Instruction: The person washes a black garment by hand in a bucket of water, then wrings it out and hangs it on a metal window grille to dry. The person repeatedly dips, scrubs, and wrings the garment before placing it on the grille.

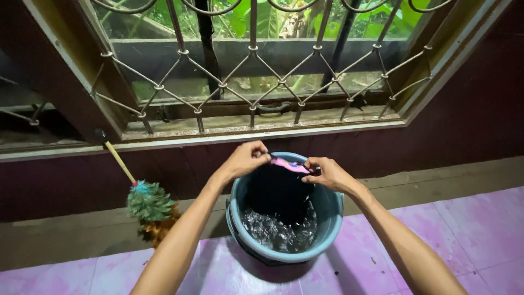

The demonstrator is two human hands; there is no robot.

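- Pink band at top of a dark cloth (pixel 281 191): that's what both hands pinch. Left hand (pixel 245 158) fingers clenched on the band's left end, right hand (pixel 327 173) fingers clenched on its right end, band stretched between them.
- Cloth hangs down from the band into the blue bucket (pixel 327 210), lower part in the water (pixel 275 232), which is rippling w/ foam or glints.
- Handling, as a judgement: soft, limp, soaked so heavier than dry, prob. drips; likely slick if the water's soapy. Band is the firmest place to hold; grip at both ends keeps it spread.
- Edges: bucket rim just under both wrists, cloth inside the rim, not draped over it as far as I can tell.
- Room: bucket stands on pink floor tiles (pixel 469 229), near a dark wall under a barred window (pixel 251 65). Wall close behind bucket, so little room fwd; open tile to the right & toward the person.
- Left of bucket: a feather duster (pixel 148 203) leaning on the wall, apart from bucket, near the left forearm.
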